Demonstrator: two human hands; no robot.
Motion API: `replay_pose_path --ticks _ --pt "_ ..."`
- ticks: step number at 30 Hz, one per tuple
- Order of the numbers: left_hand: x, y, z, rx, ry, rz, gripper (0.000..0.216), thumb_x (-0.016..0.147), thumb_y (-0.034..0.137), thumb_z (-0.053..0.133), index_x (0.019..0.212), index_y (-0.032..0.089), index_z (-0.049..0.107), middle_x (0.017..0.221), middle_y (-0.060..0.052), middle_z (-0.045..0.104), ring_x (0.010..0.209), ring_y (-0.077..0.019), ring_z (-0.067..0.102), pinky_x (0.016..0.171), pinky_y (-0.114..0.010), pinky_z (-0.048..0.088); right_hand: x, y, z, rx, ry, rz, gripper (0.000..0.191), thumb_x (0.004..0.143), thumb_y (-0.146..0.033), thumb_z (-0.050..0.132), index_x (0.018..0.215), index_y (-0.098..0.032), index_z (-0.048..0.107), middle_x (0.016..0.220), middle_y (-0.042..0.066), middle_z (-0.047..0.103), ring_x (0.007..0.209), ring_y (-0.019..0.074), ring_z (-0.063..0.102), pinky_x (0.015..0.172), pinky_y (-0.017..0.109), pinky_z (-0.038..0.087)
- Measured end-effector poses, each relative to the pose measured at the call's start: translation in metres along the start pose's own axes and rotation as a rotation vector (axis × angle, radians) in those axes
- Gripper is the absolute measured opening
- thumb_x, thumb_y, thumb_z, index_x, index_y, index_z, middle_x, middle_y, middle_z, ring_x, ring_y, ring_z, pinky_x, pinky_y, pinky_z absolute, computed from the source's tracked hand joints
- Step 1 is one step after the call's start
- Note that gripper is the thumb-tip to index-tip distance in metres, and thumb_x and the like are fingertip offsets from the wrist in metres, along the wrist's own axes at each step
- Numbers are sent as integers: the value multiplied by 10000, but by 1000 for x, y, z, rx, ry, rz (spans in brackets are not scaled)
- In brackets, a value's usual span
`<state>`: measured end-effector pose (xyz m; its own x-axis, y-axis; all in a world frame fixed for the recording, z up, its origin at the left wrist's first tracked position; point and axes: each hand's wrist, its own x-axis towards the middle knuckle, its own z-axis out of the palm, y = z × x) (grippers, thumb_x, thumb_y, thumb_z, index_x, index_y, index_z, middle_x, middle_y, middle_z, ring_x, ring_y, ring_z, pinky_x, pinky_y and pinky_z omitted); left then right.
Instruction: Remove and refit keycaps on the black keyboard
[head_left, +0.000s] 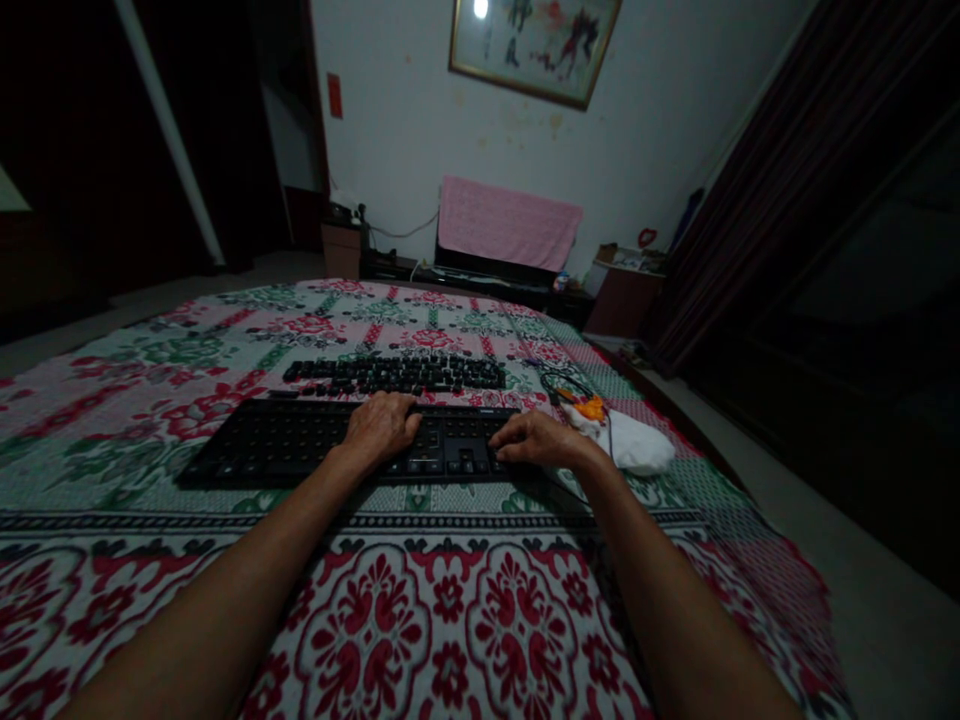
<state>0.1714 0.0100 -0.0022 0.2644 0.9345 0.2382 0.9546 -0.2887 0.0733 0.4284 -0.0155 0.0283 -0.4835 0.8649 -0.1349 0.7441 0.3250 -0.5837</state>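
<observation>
A black computer keyboard (277,440) lies lengthwise across the patterned bed cover. Small posts show on much of its left part, where keycaps are off; a few caps sit along the bottom row. My left hand (381,428) rests over the middle of the keyboard, fingers curled at its far edge and thumb towards me. At the right end, my right hand (536,440) has its fingertips close together on the keyboard; anything between them is too small to make out. Behind the keyboard, many loose black keycaps (397,373) lie in rough rows.
Right of the keyboard lie a white cloth bundle (637,443), an orange item (589,406) and a dark cable (559,383). The floral bed cover (450,600) spreads beneath everything. Beyond the bed stand a low cabinet with a pink towel (510,225) and a side cabinet (624,295).
</observation>
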Motion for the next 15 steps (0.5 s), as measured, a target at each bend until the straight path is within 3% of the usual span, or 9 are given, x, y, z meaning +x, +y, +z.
replay_pose_path --ticks 15 --pt "1 0 0 -17 0 -9 385 798 416 341 1057 235 562 994 -60 619 952 -220 526 781 -321 420 0 -2 -1 14 34 -46 287 704 -288 564 904 -125 690 882 52 670 748 132 588 660 200 433"
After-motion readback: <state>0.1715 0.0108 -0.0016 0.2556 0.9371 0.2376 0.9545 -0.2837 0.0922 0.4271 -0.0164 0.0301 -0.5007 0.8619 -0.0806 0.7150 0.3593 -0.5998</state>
